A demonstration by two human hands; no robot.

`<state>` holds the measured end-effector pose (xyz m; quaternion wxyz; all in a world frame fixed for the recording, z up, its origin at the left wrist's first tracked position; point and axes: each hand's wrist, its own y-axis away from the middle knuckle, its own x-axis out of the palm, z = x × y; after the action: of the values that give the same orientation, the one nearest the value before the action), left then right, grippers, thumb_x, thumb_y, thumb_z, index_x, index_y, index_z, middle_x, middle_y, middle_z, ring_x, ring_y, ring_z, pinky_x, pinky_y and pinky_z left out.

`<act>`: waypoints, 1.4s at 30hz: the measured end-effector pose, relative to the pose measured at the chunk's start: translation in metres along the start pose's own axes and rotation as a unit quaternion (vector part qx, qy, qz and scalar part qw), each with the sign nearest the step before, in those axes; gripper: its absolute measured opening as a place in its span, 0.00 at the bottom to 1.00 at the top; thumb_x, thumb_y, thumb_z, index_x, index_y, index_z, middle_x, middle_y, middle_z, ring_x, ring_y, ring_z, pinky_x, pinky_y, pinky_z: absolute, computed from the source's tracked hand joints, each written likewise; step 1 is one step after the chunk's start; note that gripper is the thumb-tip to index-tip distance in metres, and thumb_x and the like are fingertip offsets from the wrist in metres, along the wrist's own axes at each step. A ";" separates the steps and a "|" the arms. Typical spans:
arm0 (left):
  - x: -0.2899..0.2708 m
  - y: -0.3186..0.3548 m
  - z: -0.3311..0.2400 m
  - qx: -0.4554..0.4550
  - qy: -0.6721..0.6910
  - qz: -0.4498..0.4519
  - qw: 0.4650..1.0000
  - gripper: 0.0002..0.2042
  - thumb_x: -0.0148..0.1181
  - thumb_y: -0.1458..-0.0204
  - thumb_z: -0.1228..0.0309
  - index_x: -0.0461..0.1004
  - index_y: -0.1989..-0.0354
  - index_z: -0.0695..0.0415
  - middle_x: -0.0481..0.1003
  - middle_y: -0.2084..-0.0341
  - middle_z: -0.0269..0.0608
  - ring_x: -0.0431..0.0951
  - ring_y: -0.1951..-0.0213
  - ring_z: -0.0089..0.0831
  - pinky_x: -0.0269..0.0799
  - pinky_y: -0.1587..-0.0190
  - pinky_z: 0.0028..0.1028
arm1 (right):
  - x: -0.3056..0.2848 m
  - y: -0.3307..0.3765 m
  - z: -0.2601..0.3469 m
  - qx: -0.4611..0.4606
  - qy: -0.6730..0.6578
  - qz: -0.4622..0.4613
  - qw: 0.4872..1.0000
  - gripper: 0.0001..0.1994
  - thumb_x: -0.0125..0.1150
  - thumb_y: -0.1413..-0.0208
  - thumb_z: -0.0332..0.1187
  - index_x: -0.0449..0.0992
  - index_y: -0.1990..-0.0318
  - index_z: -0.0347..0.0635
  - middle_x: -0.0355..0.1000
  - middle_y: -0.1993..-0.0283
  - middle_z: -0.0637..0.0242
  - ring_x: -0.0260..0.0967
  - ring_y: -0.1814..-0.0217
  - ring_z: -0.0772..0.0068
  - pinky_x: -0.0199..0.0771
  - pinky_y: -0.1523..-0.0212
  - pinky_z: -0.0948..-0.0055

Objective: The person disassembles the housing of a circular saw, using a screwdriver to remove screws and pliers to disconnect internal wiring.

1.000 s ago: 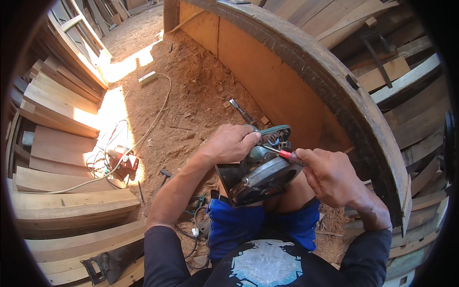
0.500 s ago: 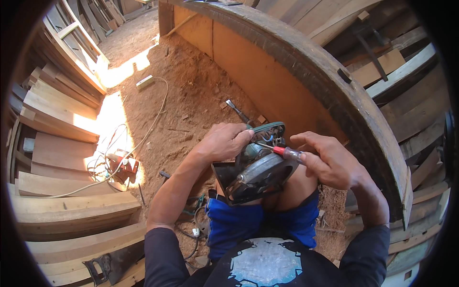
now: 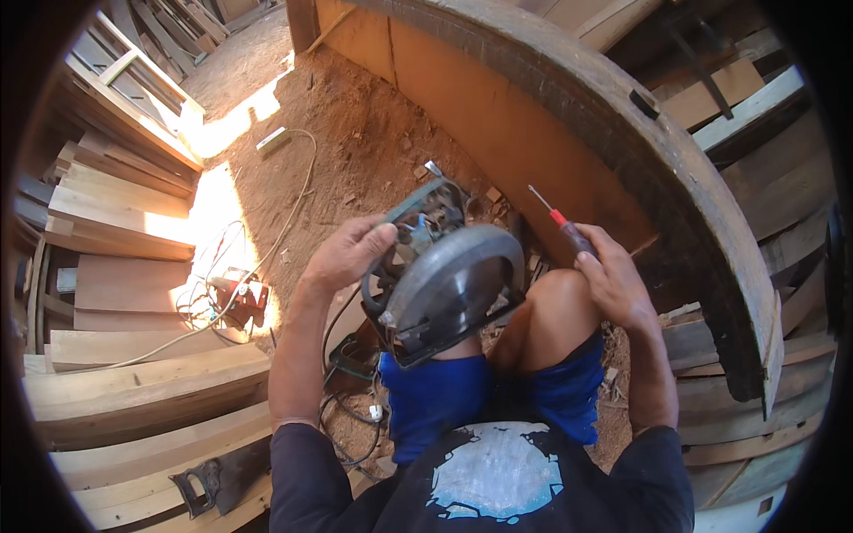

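A circular saw [image 3: 444,275] with a grey blade guard rests on my lap, tilted up on edge. My left hand [image 3: 348,253] grips its body at the left side. My right hand [image 3: 609,275] rests on my right knee and holds a red-handled screwdriver [image 3: 553,216], its thin shaft pointing up and away from the saw. The screwdriver tip touches nothing. I sit in blue shorts on a sawdust floor.
A large curved wooden frame [image 3: 622,133] arcs across the right side. Stacked planks [image 3: 124,266] lie at left. A hand saw [image 3: 222,480] lies on the lower-left boards. Cables and a red tool [image 3: 235,293] sit on the sawdust floor, with a white power strip [image 3: 271,142] farther off.
My right hand has pulled the screwdriver off the saw and moved right onto my knee. My left hand has tipped the saw up so the blade guard faces me.
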<state>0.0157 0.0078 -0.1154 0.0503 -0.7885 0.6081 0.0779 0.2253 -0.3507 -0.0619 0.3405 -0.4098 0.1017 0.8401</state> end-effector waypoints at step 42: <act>-0.021 0.061 0.019 0.005 0.100 -0.141 0.985 0.19 0.51 0.25 0.57 0.80 0.52 0.62 0.78 0.68 0.29 0.73 0.69 0.16 0.70 0.65 0.23 | 0.150 -0.055 -0.064 0.135 -0.409 0.010 0.902 0.16 0.48 0.26 0.28 0.77 0.40 0.30 0.79 0.55 0.67 0.71 0.62 0.85 0.73 0.60 0.81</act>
<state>-0.0494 0.0160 -0.1290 0.0036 -0.8697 0.4935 -0.0123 0.2368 -0.2651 -0.2109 0.3956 0.0210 0.0697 0.9155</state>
